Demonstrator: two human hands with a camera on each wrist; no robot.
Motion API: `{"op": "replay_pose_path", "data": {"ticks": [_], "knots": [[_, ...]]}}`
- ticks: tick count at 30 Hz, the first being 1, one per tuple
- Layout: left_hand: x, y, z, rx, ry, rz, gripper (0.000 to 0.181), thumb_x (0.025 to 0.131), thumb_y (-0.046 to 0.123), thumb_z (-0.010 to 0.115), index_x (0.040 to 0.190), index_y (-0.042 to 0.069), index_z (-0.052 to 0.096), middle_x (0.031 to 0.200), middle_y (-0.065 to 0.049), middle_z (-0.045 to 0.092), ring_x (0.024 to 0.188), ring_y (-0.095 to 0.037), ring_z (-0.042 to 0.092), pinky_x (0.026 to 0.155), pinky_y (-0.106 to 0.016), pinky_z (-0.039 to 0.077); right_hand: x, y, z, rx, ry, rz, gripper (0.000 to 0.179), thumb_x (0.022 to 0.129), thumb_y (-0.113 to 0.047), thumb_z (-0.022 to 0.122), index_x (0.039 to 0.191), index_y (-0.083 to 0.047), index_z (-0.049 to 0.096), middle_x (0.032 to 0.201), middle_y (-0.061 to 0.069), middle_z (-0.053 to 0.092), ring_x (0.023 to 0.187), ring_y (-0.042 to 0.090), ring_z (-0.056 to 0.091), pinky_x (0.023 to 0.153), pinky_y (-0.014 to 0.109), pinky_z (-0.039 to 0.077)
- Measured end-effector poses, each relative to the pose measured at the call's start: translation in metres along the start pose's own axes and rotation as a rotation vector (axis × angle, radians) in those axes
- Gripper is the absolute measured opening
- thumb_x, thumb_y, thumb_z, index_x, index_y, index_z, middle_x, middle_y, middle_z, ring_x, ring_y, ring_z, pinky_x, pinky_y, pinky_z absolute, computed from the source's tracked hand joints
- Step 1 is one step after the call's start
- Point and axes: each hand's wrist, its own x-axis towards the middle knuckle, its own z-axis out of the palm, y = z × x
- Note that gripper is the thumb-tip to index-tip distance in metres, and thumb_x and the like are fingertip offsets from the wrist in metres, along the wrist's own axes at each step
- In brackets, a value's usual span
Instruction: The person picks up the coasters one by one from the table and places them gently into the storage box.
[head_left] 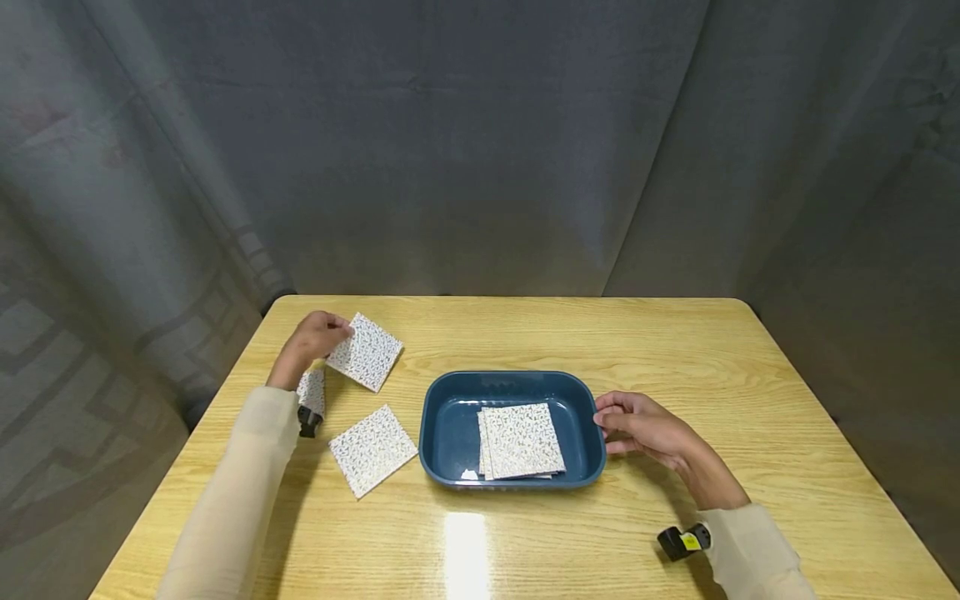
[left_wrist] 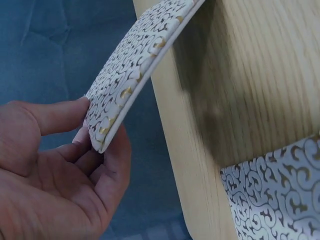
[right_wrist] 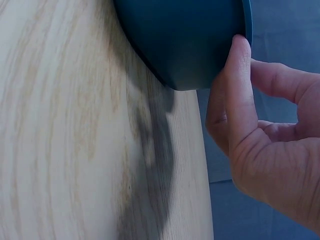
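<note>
In the head view my left hand (head_left: 318,335) is at the table's back left. It pinches one corner of a white folded cloth (left_wrist: 135,60) with a swirl pattern, thumb on one face and fingers on the other. The cloth is tilted up off the table. Below that hand lies another patterned cloth (head_left: 311,392), partly hidden by the wrist. A further cloth (head_left: 372,452) lies flat left of a blue rectangular tub (head_left: 450,425). Inside the tub is a small stack of similar cloths (head_left: 525,442). My right hand (right_wrist: 270,135) holds the tub's right rim.
The wooden table (head_left: 712,350) has rounded back corners, and a grey curtain (head_left: 480,167) hangs behind it. A black wrist device (head_left: 682,542) sits under the right sleeve. Bare wood stretches to the right of the tub and in front of it.
</note>
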Motion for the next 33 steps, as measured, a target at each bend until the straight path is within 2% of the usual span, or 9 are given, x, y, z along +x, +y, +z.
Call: {"op": "replay_pose_path", "data": {"ticks": [5,13,18,27,30,33], "knots": [[0.000,-0.002,-0.001,-0.049,0.002,-0.030,0.035,0.102,0.015,0.052,0.126,-0.011,0.055,0.094,-0.010,0.053,0.077,-0.016,0.046,0.066,-0.027,0.044,0.000,0.000,0.000,0.003,0.001,0.001,0.029,0.099,-0.008,0.055,0.119,0.012,0.045,0.094,0.007,0.056,0.086,0.015,0.061,0.075,0.032,0.061],[0.002,-0.007,0.000,-0.105,-0.015,-0.104,0.037,0.104,0.017,0.048,0.130,-0.008,0.053,0.119,-0.017,0.054,0.093,-0.020,0.052,0.080,-0.033,0.049,0.001,0.001,0.000,0.005,0.007,0.006,0.031,0.099,-0.008,0.056,0.120,0.012,0.044,0.095,0.007,0.056,0.087,0.015,0.061,0.075,0.032,0.061],[-0.002,-0.006,-0.004,-0.157,-0.047,-0.086,0.038,0.105,0.019,0.047,0.131,-0.008,0.051,0.120,-0.015,0.053,0.100,-0.021,0.051,0.085,-0.036,0.049,0.000,0.001,-0.001,0.003,0.007,0.004,0.031,0.100,-0.008,0.055,0.120,0.013,0.044,0.095,0.007,0.056,0.086,0.015,0.061,0.075,0.032,0.061],[0.001,-0.006,-0.010,-0.288,-0.101,-0.039,0.043,0.106,0.023,0.046,0.137,-0.008,0.047,0.110,0.001,0.054,0.093,-0.009,0.051,0.081,-0.026,0.049,0.000,0.001,-0.001,0.000,0.007,0.002,0.032,0.099,-0.009,0.056,0.120,0.013,0.044,0.094,0.007,0.056,0.086,0.014,0.060,0.075,0.032,0.061],[0.004,-0.008,-0.011,-0.334,-0.110,-0.040,0.045,0.107,0.022,0.045,0.140,-0.008,0.044,0.114,-0.001,0.053,0.091,-0.007,0.053,0.078,-0.023,0.052,-0.001,0.001,-0.001,0.002,0.002,-0.003,0.031,0.100,-0.008,0.056,0.119,0.013,0.044,0.093,0.007,0.056,0.085,0.013,0.060,0.074,0.032,0.061],[0.004,-0.008,-0.011,-0.360,-0.112,-0.043,0.047,0.106,0.021,0.045,0.143,-0.008,0.041,0.126,-0.008,0.050,0.093,-0.008,0.053,0.076,-0.021,0.052,-0.001,0.001,-0.001,0.007,-0.003,-0.006,0.031,0.100,-0.008,0.055,0.119,0.013,0.044,0.093,0.007,0.056,0.085,0.013,0.061,0.074,0.032,0.061]]}}
